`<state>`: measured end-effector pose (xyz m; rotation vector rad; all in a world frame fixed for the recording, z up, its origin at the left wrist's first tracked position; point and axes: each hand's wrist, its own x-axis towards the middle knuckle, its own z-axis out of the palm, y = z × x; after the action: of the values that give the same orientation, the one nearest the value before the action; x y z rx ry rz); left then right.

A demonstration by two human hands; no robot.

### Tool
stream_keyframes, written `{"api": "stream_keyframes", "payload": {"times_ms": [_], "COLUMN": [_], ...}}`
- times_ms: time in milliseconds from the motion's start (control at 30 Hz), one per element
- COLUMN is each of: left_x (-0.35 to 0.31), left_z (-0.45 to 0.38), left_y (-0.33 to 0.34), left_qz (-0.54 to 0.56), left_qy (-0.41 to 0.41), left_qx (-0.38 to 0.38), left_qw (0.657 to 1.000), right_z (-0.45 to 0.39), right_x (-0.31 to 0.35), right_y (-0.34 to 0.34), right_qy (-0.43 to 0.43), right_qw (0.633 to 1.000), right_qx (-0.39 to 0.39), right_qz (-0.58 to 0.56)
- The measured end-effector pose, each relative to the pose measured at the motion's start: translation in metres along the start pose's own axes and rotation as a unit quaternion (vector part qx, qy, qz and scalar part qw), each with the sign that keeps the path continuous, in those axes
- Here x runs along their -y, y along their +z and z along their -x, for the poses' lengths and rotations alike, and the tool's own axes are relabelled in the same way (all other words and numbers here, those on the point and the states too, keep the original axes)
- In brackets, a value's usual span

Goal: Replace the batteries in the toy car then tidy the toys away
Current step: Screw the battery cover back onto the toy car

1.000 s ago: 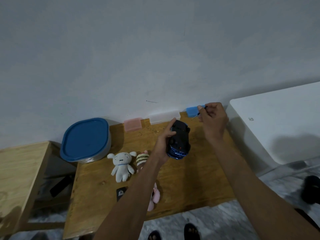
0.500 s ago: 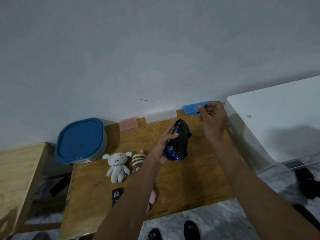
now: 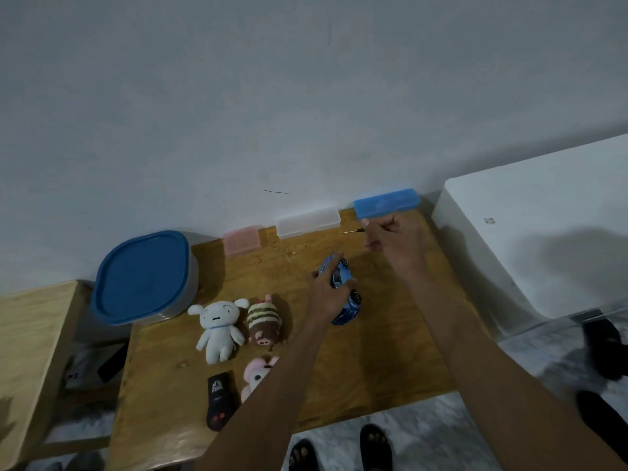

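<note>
Near table [image 3: 390,368] back edge: left hand [image 3: 328,294] clasping toy car [image 3: 343,294], right hand [image 3: 394,237] pinching screwdriver [image 3: 353,230]. Light, rigid, likely slippery; best gripped across body.

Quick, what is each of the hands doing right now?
Left hand: closed around the blue toy car, roof up, low over the table.
Right hand: pinched on a thin screwdriver, its tip pointing left.

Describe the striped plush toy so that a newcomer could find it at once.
Start at the wooden table against the wall. Near its left side, three plush toys lie together. The striped plush toy is brown with cream bands, right of the plain white plush and above the pink plush.
</note>
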<state>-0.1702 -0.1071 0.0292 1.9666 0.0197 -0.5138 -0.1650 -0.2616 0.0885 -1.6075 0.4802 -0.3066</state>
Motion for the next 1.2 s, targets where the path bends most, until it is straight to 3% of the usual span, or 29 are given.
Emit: {"api": "stream_keyframes", "payload": {"times_ms": [233,367,767,1033,1200], "left_x": [0.021,0.040,0.051,0.044,0.062], "left_z": [-0.007,-0.016,-0.017,-0.045,-0.078], "left_y": [0.025,0.036,0.038,-0.063,-0.156], "left_qz": [-0.178,-0.194,-0.169,-0.116,-0.055], "left_qy": [0.000,-0.009,-0.068,0.024,0.044], "left_qx": [-0.009,0.002,-0.017,-0.213,-0.266], "left_qw": [0.984,0.981,0.983,0.970,0.961], "right_z": [-0.006,-0.012,-0.023,-0.040,-0.046], "right_x": [-0.017,-0.024,-0.019,-0.002,-0.002], "right_y": [-0.008,-0.015,0.004,0.080,0.151], "right_qy": [0.046,0.070,0.009,-0.036,-0.102], "right_qw": [0.996,0.991,0.970,0.962,0.936], "right_qx": [0.063,0.081,0.130,0.164,0.202], "right_qz": [0.053,0.075,0.206,0.215,0.270]}}
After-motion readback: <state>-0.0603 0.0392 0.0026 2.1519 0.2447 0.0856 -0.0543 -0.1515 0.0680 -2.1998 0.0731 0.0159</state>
